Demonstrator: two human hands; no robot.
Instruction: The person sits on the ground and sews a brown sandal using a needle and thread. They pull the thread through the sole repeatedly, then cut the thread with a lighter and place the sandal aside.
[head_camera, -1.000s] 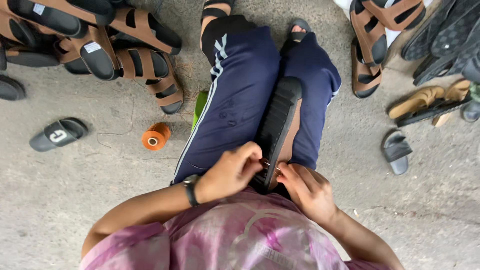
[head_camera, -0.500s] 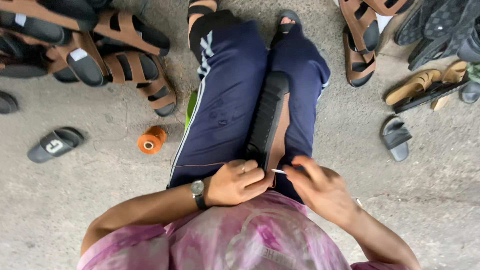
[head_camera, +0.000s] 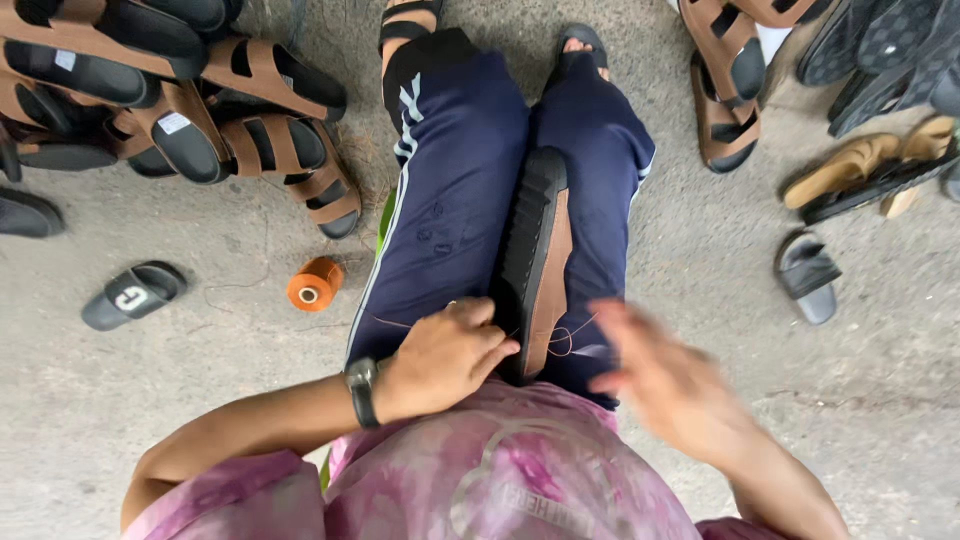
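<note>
A long sandal (head_camera: 533, 250), black sole with a brown upper edge, lies on its side between my thighs in navy track trousers (head_camera: 450, 200). My left hand (head_camera: 445, 358), with a black wristwatch, grips the near end of the sandal. My right hand (head_camera: 672, 388) is motion-blurred to the right of the sandal, off my right thigh. A thin orange thread (head_camera: 562, 337) loops out of the sandal's near edge and runs up to the right hand's fingertips. No needle can be made out in the blur.
An orange thread spool (head_camera: 313, 284) lies on the concrete left of my left leg. Brown-strapped sandals (head_camera: 190, 110) are piled at the upper left, with a grey slide (head_camera: 133, 295) below them. More sandals (head_camera: 735, 90) and slippers (head_camera: 806, 275) lie at the right.
My right hand has swung away from the sandal toward the right, drawing the thread out. The left hand stays on the sandal's near end. The view shifted slightly.
</note>
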